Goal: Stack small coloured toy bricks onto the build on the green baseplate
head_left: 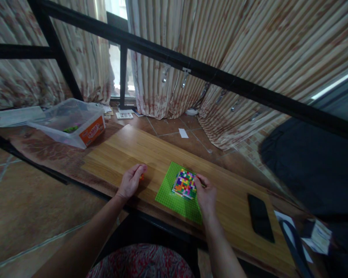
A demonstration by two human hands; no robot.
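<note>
A green studded baseplate [165, 189] lies on the wooden board, and a square block of many-coloured toy bricks [184, 183] sits on it. My right hand [205, 193] is at the right edge of this block, its thumb over the top edge and its fingers curled behind. Whether a single loose brick is between those fingertips I cannot tell. To the left of the baseplate, my left hand [131, 180] is closed above the board. Small orange toy bricks [142, 176] show at its fingers, and the palm is hidden.
The wooden board [127, 143] rests on a cloth-covered bench. A clear plastic box [72, 123] with green pieces inside stands at the left. At the right lies a black phone [260, 217], with papers [319, 235] beyond. A dark metal rail [168, 58] crosses before the curtains.
</note>
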